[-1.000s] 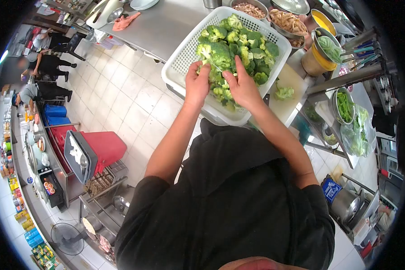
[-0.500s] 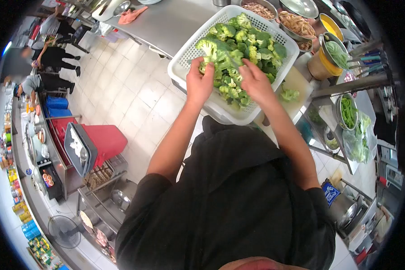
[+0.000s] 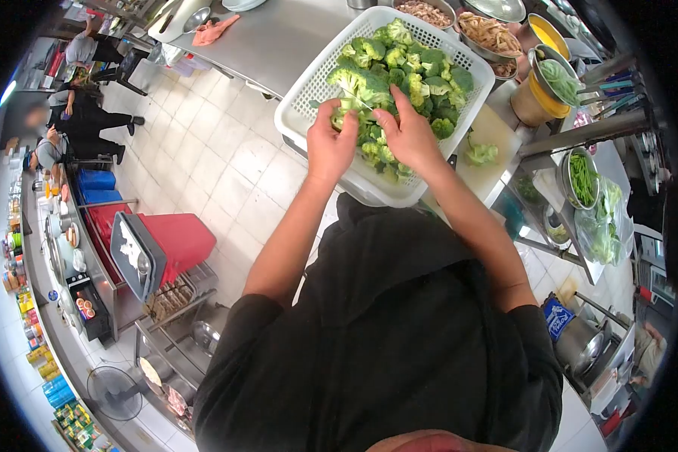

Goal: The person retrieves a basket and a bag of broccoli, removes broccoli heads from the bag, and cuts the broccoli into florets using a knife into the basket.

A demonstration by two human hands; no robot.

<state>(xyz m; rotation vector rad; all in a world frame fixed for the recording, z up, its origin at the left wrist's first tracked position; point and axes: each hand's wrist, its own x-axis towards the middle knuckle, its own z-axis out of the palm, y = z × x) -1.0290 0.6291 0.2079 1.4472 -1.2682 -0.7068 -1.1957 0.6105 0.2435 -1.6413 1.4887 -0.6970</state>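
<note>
Over a white perforated basket (image 3: pixel 297 102) full of cut broccoli florets (image 3: pixel 429 83), my left hand (image 3: pixel 330 143) is closed around a larger broccoli head (image 3: pixel 354 80). My right hand (image 3: pixel 410 135) is just to the right, fingers pinched on what looks like a small knife (image 3: pixel 360 100). Its thin blade shows as a pale line against the broccoli head; the handle is hidden by my fingers. Both hands are above the near half of the basket.
A cutting board (image 3: pixel 497 132) with a broccoli scrap (image 3: pixel 482 154) lies right of the basket. Beyond stand bowls of sliced food (image 3: pixel 490 36) and a yellow container (image 3: pixel 539 102). A red bin (image 3: pixel 177 245) stands on the floor at left; people (image 3: pixel 83 124) are farther off.
My right hand has shifted left and turned, bringing the blade against the broccoli head. My left hand stays nearly in place on the broccoli. The view has shifted slightly.
</note>
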